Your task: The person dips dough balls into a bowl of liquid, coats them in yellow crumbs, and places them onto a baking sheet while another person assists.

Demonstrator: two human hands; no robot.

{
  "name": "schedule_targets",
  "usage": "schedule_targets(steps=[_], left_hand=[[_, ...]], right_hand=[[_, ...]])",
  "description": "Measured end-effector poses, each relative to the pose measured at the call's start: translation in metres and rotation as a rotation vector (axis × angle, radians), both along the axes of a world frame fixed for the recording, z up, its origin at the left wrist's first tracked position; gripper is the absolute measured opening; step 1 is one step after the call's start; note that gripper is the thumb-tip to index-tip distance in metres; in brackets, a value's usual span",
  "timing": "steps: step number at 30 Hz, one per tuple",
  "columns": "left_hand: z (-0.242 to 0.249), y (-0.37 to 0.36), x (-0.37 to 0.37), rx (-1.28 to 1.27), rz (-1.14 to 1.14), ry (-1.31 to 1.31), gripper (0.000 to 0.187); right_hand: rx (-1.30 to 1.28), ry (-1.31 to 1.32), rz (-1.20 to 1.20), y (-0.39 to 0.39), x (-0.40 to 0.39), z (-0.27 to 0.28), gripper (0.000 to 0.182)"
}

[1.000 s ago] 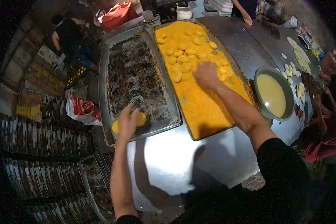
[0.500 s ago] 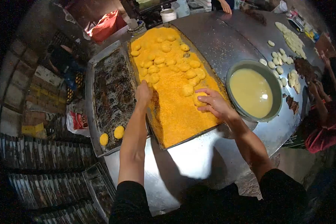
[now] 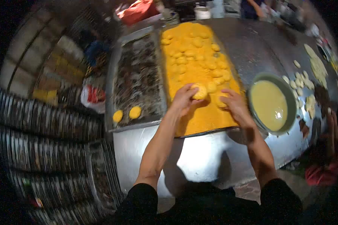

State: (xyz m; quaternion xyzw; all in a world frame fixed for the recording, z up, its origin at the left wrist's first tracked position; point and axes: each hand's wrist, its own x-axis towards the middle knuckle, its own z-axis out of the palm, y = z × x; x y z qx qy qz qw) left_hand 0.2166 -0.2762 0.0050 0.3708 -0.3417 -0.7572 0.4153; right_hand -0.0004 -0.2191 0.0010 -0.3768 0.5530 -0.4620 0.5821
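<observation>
Our left hand has its grip clamped on a breaded patty over the crumb tray; our right hand presses another patty, the batter bowl just beside it.

Counts around the held patty

Held in left hand: one crumbed patty; under right hand: one more. Left of the grip, two coated patties on one dark tray; right, one batter bowl.

We see a steel table brightly lit at its near edge. Left of it, stacked dark trays line the dim floor; brick wall behind them.
</observation>
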Motion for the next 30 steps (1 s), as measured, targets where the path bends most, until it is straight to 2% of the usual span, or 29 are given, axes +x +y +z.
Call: schedule_targets(steps=[1,2,3,4,5,7,9,11,12,13,15,16,17,18,19,20,21,22,23,25,26,28,30], left_hand=[[0.003,0.004,0.015,-0.033,0.025,-0.108,0.035],[-0.003,0.005,0.038,-0.085,0.039,-0.294,0.036],[-0.009,0.009,0.062,-0.078,0.079,-0.295,0.036],[-0.013,0.014,0.089,-0.118,0.163,-0.409,0.036],[-0.018,0.017,0.114,-0.157,0.236,-0.522,0.035],[-0.044,0.006,0.162,-0.144,0.28,-0.784,0.03],[-0.06,-0.006,0.185,-0.156,0.154,-0.827,0.026],[-0.097,-0.024,0.195,-0.35,0.08,-1.072,0.021],[-0.085,-0.018,0.192,-0.539,0.063,-1.343,0.019],[-0.079,-0.017,0.192,-0.647,-0.025,-1.503,0.023],[-0.054,-0.002,0.186,-0.689,-0.123,-1.664,0.033],[-0.056,0.006,0.186,-0.692,-0.129,-1.654,0.033],[-0.059,0.015,0.187,-0.782,-0.224,-1.63,0.043],[-0.058,0.021,0.189,-0.868,-0.318,-1.602,0.052],[-0.056,0.021,0.193,-0.867,-0.324,-1.593,0.052],[-0.053,0.021,0.197,-0.769,-0.391,-1.517,0.064],[-0.052,0.022,0.199,-0.672,-0.453,-1.437,0.076],[-0.057,0.024,0.2,-0.739,-0.351,-1.401,0.076],[-0.061,0.021,0.203,-0.743,-0.354,-1.392,0.076],[-0.052,0.017,0.205,-0.612,-0.571,-1.325,0.078],[-0.048,0.019,0.206,-0.647,-0.511,-1.299,0.076],[-0.053,0.011,0.202,-0.589,-0.619,-1.391,0.083],[-0.053,0.014,0.199,-0.511,-0.658,-1.422,0.087]], right_hand=[[-0.006,-0.029,-0.04,0.003,0.002,-0.001,0.036],[-0.051,0.112,0.017,0.001,-0.003,-0.015,0.035],[-0.101,0.251,0.057,-0.003,-0.002,-0.025,0.034],[-0.187,0.594,0.133,-0.004,0.008,-0.007,0.033],[-0.192,0.596,0.147,-0.014,0.026,-0.011,0.033],[-0.519,0.682,0.228,-0.039,0.073,-0.019,0.033],[-0.454,0.56,0.367,-0.059,0.145,0.001,0.033],[-0.738,0.642,0.443,-0.102,0.208,-0.018,0.032],[-0.692,0.699,0.457,-0.116,0.234,-0.017,0.032],[-0.641,0.755,0.472,-0.129,0.254,-0.019,0.031],[-0.594,0.755,0.449,-0.159,0.278,-0.045,0.032],[-0.544,0.758,0.427,-0.167,0.286,-0.057,0.035],[-0.534,0.767,0.424,-0.173,0.291,-0.069,0.035],[-0.615,1.041,0.469,-0.173,0.299,-0.072,0.039],[-0.693,1.314,0.516,-0.173,0.307,-0.074,0.043],[-0.634,1.277,0.538,-0.165,0.308,-0.079,0.06],[-0.623,1.281,0.54,-0.154,0.312,-0.086,0.06],[-0.63,1.395,0.544,-0.145,0.315,-0.091,0.066],[-0.634,1.509,0.546,-0.142,0.317,-0.094,0.073],[-0.632,1.474,0.522,-0.146,0.325,-0.095,0.077],[-0.624,1.431,0.49,-0.144,0.326,-0.095,0.081],[-0.423,1.353,0.676,-0.148,0.328,-0.046,0.067],[-0.706,1.282,0.524,-0.152,0.313,-0.074,0.044]])
